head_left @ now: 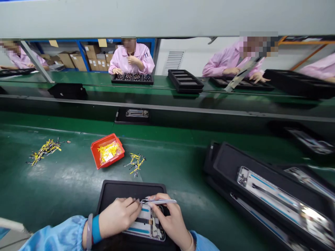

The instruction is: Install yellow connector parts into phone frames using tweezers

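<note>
A phone frame (pixel 138 226) with blue strips, a dark ribbon and a circuit board at its right lies in a black tray (pixel 133 188) in front of me. My right hand (pixel 174 218) pinches a pair of pale tweezers (pixel 164 201) held almost level, tips pointing left over the frame's far edge. Close to those tips, the fingers of my left hand (pixel 120 216) are bent together at the frame's upper edge. Whatever sits between the left fingertips is too small to make out. Both hands cover parts of the frame.
Beyond the tray are a red bin (pixel 94 155) of yellow parts, a small pile of yellow-and-black strips (pixel 136 162) and a larger pile (pixel 45 151) at left. Stacked black trays (pixel 227 157) with phone frames stand at right. Co-workers in pink (pixel 141 61) sit across the line.
</note>
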Available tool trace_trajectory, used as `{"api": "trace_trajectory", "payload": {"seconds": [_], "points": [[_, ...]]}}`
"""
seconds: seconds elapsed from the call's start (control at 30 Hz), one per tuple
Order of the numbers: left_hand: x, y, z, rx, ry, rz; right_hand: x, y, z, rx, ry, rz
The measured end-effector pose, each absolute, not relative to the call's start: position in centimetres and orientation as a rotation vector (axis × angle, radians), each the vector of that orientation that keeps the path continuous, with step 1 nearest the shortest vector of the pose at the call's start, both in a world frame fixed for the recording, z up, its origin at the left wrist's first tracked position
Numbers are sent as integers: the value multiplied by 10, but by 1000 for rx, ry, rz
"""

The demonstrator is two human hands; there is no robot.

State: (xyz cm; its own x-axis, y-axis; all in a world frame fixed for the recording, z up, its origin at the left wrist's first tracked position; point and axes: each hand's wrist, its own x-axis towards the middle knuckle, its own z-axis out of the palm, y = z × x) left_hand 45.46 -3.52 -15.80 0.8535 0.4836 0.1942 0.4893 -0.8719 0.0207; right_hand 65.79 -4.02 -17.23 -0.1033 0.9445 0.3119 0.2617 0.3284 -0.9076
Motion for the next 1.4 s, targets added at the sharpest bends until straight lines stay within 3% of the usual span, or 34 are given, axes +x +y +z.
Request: {"api": "trace_trajectory", "payload": {"seconds": [0.53,1.17,1.4], "points": [[461,-28,-151,-3038,-887,-308,660,-41,-172,-1099,-1527,902],[453,-26,-155,-3069,-922,-614,660,-42,-171,-1085,-1560,853],[456,-27,-155,-3054,-902,-508,660,-43,-170,-1057,-1631,809]]}}
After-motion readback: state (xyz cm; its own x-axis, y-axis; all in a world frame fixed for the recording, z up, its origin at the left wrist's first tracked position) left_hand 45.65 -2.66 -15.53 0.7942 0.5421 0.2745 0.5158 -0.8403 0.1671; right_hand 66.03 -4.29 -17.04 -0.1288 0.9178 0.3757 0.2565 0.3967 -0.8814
